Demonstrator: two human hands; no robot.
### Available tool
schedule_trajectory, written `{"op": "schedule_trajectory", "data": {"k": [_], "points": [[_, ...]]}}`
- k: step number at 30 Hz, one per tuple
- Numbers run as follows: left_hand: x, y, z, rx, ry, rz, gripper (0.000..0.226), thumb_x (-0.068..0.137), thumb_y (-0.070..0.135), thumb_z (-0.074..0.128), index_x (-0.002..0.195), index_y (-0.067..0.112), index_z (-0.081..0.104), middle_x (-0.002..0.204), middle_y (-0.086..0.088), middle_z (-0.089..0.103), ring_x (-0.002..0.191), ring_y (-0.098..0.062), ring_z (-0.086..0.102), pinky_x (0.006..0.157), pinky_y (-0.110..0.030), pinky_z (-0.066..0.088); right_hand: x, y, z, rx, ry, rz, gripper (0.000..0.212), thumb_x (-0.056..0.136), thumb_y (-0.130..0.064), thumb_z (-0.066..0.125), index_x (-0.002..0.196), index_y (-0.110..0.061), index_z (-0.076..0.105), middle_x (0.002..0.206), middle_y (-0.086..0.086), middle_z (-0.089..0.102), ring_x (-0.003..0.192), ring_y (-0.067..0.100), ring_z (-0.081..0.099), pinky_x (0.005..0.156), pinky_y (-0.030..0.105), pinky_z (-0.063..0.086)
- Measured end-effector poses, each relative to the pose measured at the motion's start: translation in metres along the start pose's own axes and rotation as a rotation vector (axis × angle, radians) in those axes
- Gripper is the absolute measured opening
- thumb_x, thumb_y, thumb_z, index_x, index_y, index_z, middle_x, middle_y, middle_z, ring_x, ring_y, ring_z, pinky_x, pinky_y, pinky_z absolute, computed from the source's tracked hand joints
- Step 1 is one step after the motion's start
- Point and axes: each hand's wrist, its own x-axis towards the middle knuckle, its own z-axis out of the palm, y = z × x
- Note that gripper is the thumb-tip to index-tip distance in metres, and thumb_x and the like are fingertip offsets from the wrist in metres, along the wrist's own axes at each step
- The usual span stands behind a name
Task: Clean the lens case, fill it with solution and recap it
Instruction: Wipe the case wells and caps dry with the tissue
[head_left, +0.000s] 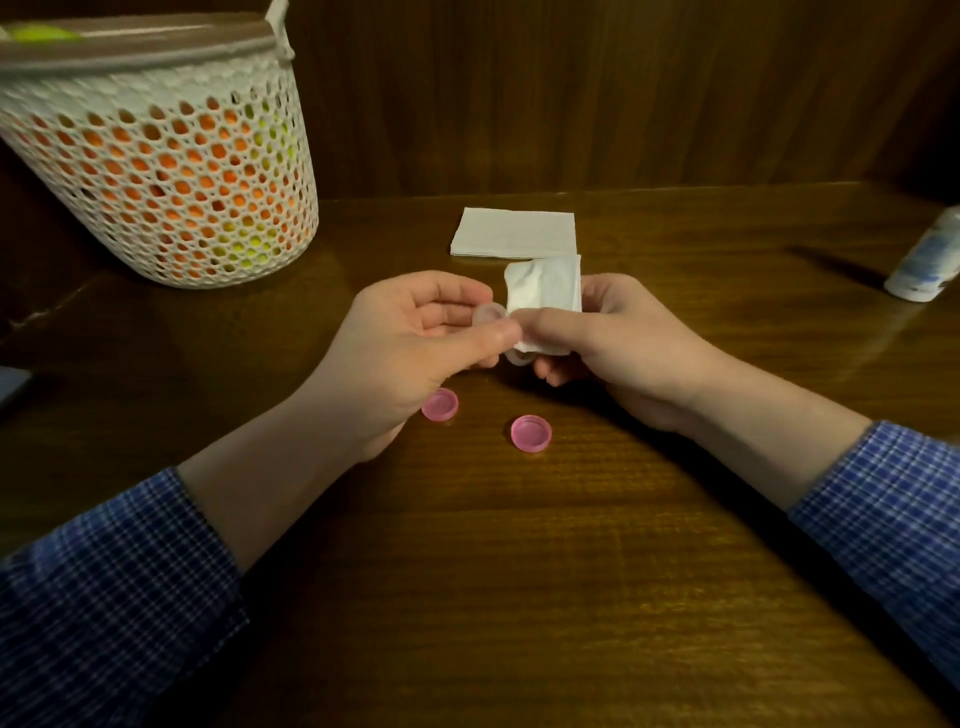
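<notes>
We are pinching the clear plastic lens case in our left hand, long axis running away from us, while our right hand is pressing a crumpled white tissue against it.

The left hand holds the clear lens case; the right hand presses a folded tissue on it; two pink caps lie at 6 o'clock.

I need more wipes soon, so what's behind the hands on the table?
A flat stack of napkins lies just behind the hands, its near edge partly covered by the tissue in the right hand. How many napkins are stacked can't be told.
</notes>
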Motion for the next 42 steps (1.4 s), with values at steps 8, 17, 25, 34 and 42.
{"op": "schedule_trajectory", "data": {"k": [8, 17, 25, 34, 42], "points": [[-0.004, -0.002, -0.004, 0.118, -0.062, 0.165, 0.041, 0.077, 0.001, 0.083, 0.116, 0.011, 0.073, 0.105, -0.002, 0.08, 0.102, -0.016, 0.077, 0.084, -0.027, 0.062, -0.002, -0.002, 0.005, -0.126, 0.09, 0.028, 0.018, 0.089, -0.024, 0.076, 0.097, -0.009, 0.072, 0.071, 0.001, 0.071, 0.057, 0.008, 0.063, 0.051, 0.019, 0.049], [-0.011, 0.006, 0.002, 0.277, -0.02, 0.257, 0.038, 0.081, 0.001, 0.081, 0.117, 0.011, 0.073, 0.1, -0.001, 0.08, 0.09, -0.012, 0.079, 0.074, -0.045, 0.066, -0.003, -0.01, 0.004, -0.107, 0.047, 0.099, 0.01, 0.089, -0.016, 0.069, 0.084, -0.007, 0.068, 0.059, -0.003, 0.065, 0.05, 0.005, 0.056, 0.045, 0.02, 0.044], [-0.014, 0.007, 0.006, 0.308, 0.09, 0.414, 0.037, 0.082, 0.005, 0.081, 0.117, 0.013, 0.071, 0.107, 0.008, 0.075, 0.099, -0.004, 0.075, 0.077, -0.019, 0.062, -0.005, -0.012, -0.005, 0.528, -0.114, 0.311, 0.006, 0.09, -0.004, 0.062, 0.094, -0.009, 0.063, 0.078, 0.006, 0.064, 0.058, 0.01, 0.054, 0.052, 0.02, 0.05], [-0.011, 0.003, 0.006, -0.001, 0.2, 0.253, 0.035, 0.081, 0.0, 0.08, 0.109, 0.022, 0.075, 0.099, 0.003, 0.081, 0.091, -0.016, 0.079, 0.074, -0.026, 0.064, -0.01, -0.006, 0.0, 1.023, -0.141, 0.331, 0.04, 0.087, 0.001, 0.067, 0.126, -0.003, 0.06, 0.09, 0.015, 0.069, 0.066, 0.015, 0.068, 0.062, 0.024, 0.06], [-0.009, 0.003, 0.005, -0.064, 0.215, 0.165, 0.034, 0.076, -0.001, 0.083, 0.104, 0.016, 0.075, 0.094, 0.0, 0.081, 0.088, -0.017, 0.079, 0.072, -0.022, 0.062, -0.012, -0.002, -0.002, 0.546, 0.017, -0.076, 0.026, 0.087, -0.005, 0.075, 0.112, -0.01, 0.069, 0.091, 0.005, 0.075, 0.074, 0.011, 0.07, 0.067, 0.023, 0.057]]}}
